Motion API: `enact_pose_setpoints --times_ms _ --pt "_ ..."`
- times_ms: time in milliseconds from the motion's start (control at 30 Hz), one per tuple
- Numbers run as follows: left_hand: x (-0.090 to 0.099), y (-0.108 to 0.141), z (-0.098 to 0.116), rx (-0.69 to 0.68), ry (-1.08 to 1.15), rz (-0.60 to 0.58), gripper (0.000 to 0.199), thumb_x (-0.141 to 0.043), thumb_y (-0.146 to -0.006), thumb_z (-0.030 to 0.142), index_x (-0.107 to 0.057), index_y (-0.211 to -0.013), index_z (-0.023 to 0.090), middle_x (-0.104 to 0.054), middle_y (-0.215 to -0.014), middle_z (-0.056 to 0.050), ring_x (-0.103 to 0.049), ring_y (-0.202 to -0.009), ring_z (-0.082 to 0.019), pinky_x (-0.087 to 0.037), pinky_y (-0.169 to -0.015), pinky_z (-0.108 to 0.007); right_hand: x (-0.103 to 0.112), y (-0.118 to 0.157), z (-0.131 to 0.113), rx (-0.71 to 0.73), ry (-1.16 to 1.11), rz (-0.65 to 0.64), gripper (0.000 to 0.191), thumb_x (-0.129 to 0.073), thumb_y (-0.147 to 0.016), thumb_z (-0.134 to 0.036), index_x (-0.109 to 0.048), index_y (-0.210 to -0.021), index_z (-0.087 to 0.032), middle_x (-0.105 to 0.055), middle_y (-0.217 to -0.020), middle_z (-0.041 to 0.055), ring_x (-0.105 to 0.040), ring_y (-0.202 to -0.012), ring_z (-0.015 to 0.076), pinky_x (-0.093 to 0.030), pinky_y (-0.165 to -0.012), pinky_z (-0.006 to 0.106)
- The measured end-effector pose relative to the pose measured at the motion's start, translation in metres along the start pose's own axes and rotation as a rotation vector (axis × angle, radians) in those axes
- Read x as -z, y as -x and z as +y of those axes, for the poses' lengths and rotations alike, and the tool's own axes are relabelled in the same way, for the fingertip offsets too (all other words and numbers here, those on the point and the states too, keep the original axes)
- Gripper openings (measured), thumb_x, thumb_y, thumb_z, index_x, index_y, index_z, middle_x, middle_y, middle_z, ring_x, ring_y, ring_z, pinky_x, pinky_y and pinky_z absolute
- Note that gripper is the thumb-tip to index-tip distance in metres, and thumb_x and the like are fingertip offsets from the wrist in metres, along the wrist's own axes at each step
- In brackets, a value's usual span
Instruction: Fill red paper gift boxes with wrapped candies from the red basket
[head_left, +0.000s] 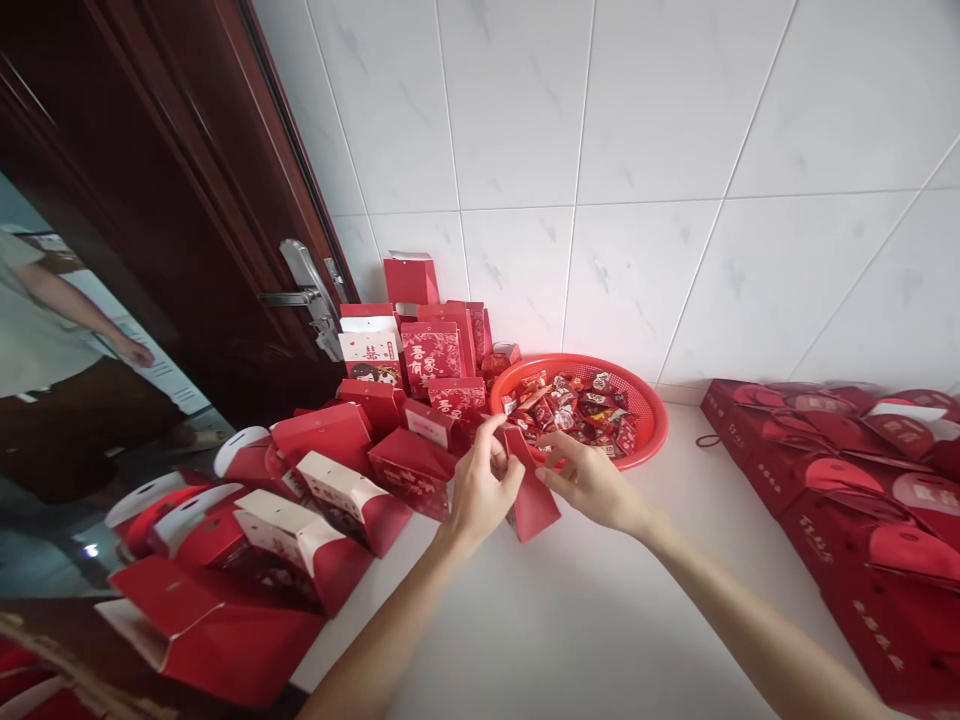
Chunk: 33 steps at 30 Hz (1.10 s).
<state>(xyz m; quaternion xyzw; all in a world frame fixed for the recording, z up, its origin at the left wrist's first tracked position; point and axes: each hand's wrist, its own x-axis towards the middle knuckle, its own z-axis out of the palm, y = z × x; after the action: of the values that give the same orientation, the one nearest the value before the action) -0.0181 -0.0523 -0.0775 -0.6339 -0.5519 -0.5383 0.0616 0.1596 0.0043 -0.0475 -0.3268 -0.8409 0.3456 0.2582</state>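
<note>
Head camera: we've got a red box (535,508) between our hands, near the basket (654,425) at the table's (570,620) back edge. Our left hand (489,482) grips its left side; whether our right hand (596,485) grips or just touches, we can't tell. Fingers hide its top; gift boxes (821,545) along the right edge run out of frame.

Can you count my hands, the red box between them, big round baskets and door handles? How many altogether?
Your hands: 2 (left hand, right hand)
Red box between them: 1
Round basket: 1
Door handle: 1
Total: 5
</note>
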Motion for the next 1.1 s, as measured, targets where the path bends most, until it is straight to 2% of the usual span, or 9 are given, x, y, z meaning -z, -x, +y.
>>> enact_pose_setpoints --times_ms 167,267,333,467,600,767,900,1000,1100 --pt "-0.019 0.024 0.016 -0.11 0.212 -0.08 0.055 -0.055 -0.091 0.013 -0.039 -0.142 0.023 -0.055 -0.071 0.007 -0.059 -0.061 -0.01 -0.051 -0.059 -0.019 0.002 0.005 0.005 -0.006 -0.03 0.036 0.016 -0.052 -0.088 -0.025 -0.062 -0.1 -0.02 -0.068 -0.081 0.0009 -0.053 -0.055 0.0115 -0.038 -0.055 0.024" --pt "-0.024 0.031 0.02 -0.193 0.338 -0.2 0.062 -0.059 -0.092 0.016 -0.033 -0.148 0.024 -0.062 -0.084 0.002 -0.065 -0.072 -0.012 -0.055 -0.065 -0.021 0.008 0.013 0.009 0.022 -0.007 0.068 0.015 -0.045 -0.084 -0.018 -0.06 -0.082 -0.019 -0.057 -0.064 -0.0019 -0.044 -0.053 0.011 -0.034 -0.052 0.024" --pt "-0.023 0.029 0.02 -0.228 0.363 -0.201 0.06 -0.06 -0.091 0.019 -0.036 -0.146 0.023 -0.064 -0.092 -0.001 -0.066 -0.078 -0.013 -0.057 -0.071 -0.025 0.014 0.02 0.014 0.014 -0.014 0.08 0.017 -0.043 -0.081 -0.016 -0.06 -0.081 -0.019 -0.051 -0.059 -0.0032 -0.044 -0.052 0.0113 -0.035 -0.052 0.024" --pt "-0.013 0.012 0.013 -0.195 0.24 -0.023 0.032 -0.059 -0.092 0.017 -0.054 -0.123 0.02 -0.063 -0.101 -0.005 -0.065 -0.081 -0.014 -0.057 -0.08 -0.03 0.026 0.033 0.025 -0.018 -0.119 0.047 0.021 -0.048 -0.083 -0.021 -0.064 -0.096 -0.018 -0.066 -0.078 0.0027 -0.057 -0.06 0.0133 -0.047 -0.057 0.026" --pt "-0.007 -0.006 0.006 -0.175 0.198 -0.114 0.025 -0.061 -0.09 0.021 -0.06 -0.114 0.019 -0.065 -0.112 -0.009 -0.065 -0.104 -0.021 -0.055 -0.093 -0.035 0.038 0.041 0.03 0.018 -0.177 0.08 0.032 -0.052 -0.082 -0.024 -0.064 -0.11 -0.016 -0.071 -0.107 0.0102 -0.062 -0.069 0.0147 -0.054 -0.064 0.029" --pt "-0.011 -0.02 0.004 -0.023 0.317 -0.319 0.012 -0.061 -0.091 0.028 -0.068 -0.097 0.019 -0.072 -0.095 -0.005 -0.068 -0.091 -0.019 -0.054 -0.087 -0.032 0.043 0.043 0.021 0.076 -0.17 0.097 0.027 -0.058 -0.086 -0.031 -0.064 -0.108 -0.017 -0.071 -0.103 0.0085 -0.057 -0.063 0.0121 -0.05 -0.06 0.028" --pt "-0.017 -0.028 0.005 0.207 0.458 -0.402 0.019 -0.064 -0.086 0.036 -0.071 -0.091 0.019 -0.072 -0.088 -0.004 -0.067 -0.086 -0.019 -0.053 -0.082 -0.031 0.036 0.04 0.014 -0.012 -0.171 0.166 0.028 -0.059 -0.09 -0.045 -0.064 -0.093 -0.018 -0.068 -0.086 0.0056 -0.055 -0.063 0.0136 -0.045 -0.058 0.026" --pt "-0.02 -0.031 0.008 0.378 0.545 -0.472 0.023 -0.064 -0.079 0.035 -0.07 -0.093 0.019 -0.065 -0.076 0.0 -0.062 -0.072 -0.016 -0.05 -0.069 -0.027 0.026 0.039 0.013 -0.099 -0.229 0.238 0.036 -0.054 -0.092 -0.052 -0.059 -0.08 -0.018 -0.061 -0.075 0.003 -0.053 -0.065 0.0144 -0.043 -0.06 0.027" --pt "-0.021 -0.028 0.012 0.449 0.585 -0.489 0.021 -0.059 -0.074 0.03 -0.069 -0.09 0.02 -0.055 -0.065 0.004 -0.053 -0.062 -0.014 -0.045 -0.062 -0.025 0.015 0.04 0.014 -0.156 -0.266 0.287 0.045 -0.052 -0.09 -0.059 -0.046 -0.066 -0.02 -0.045 -0.062 -0.0018 -0.04 -0.057 0.0116 -0.033 -0.053 0.025"
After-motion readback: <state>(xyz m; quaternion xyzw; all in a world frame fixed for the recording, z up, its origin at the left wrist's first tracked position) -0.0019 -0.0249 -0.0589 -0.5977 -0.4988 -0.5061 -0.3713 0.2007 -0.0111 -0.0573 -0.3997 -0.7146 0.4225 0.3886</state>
